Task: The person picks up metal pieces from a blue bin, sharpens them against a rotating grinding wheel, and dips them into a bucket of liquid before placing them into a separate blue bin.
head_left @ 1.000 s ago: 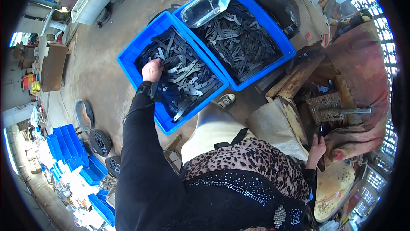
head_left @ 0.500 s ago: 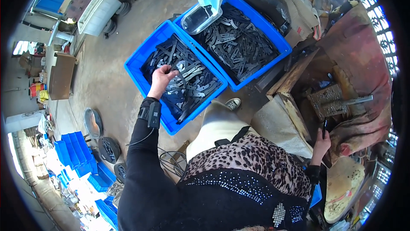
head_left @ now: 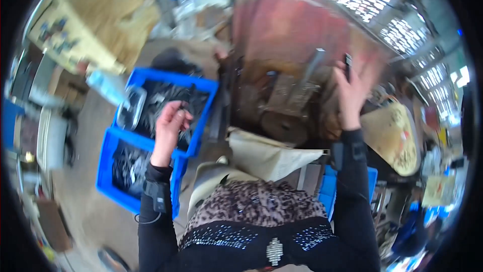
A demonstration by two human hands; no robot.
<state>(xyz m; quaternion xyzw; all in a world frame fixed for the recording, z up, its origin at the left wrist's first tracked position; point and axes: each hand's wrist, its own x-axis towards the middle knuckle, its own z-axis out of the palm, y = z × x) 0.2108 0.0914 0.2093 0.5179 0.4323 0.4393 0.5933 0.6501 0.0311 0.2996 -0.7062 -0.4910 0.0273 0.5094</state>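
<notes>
My left hand (head_left: 168,126) is closed over the far blue bin (head_left: 209,106), thumb pressed against curled fingers. A dark flat piece (head_left: 185,105) shows at its fingertips, blurred against the similar dark metal pieces below. My right hand (head_left: 352,93) is raised at the right of the workbench, with a small black slim object (head_left: 348,63) upright between thumb and fingers. Motion smears its outer fingers. Left of that hand, a block-like metal fixture (head_left: 287,93) with a pale bar handle (head_left: 314,63) rests on the bench.
Nearer me stands a second blue bin (head_left: 108,164) of dark pieces. A clear plastic tub (head_left: 132,111) sits on the far bin. Reddish cloth (head_left: 292,25) covers the back of the bench, and a pale sheet (head_left: 271,153) hangs at its front. A foam-like pad (head_left: 392,136) lies at the right.
The view has swung right toward the bench. My left hand has moved from the near bin to over the far one. My right hand has come up and forward, still holding the black object.
</notes>
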